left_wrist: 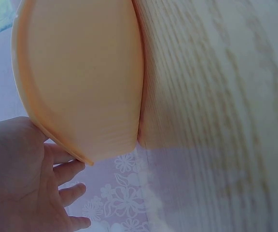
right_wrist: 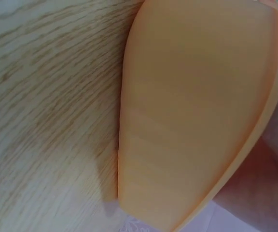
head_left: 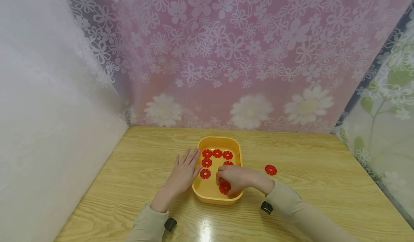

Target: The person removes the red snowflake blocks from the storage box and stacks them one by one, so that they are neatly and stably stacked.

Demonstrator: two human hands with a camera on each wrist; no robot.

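Note:
A yellow plastic tray [head_left: 217, 200] stands on the table with several red notched discs [head_left: 206, 162] in it, set along its far and left sides. My left hand [head_left: 182, 173] rests at the tray's left rim, fingers straight; in the left wrist view the thumb side of the hand [left_wrist: 18, 179] touches the rim. My right hand [head_left: 237, 179] reaches over the right rim into the tray. Its curled fingers and thumb hold a red notched disc [head_left: 224, 188] near the tray's front right. Another disc [head_left: 228, 163] shows partly behind this hand. The tray wall hides the right fingertips in the right wrist view.
One more red notched disc [head_left: 270, 169] lies on the wooden table [head_left: 310, 170] to the right of the tray. A flower-patterned curtain [head_left: 226, 55] hangs behind the table, with a pale sheet [head_left: 58, 91] on the left side.

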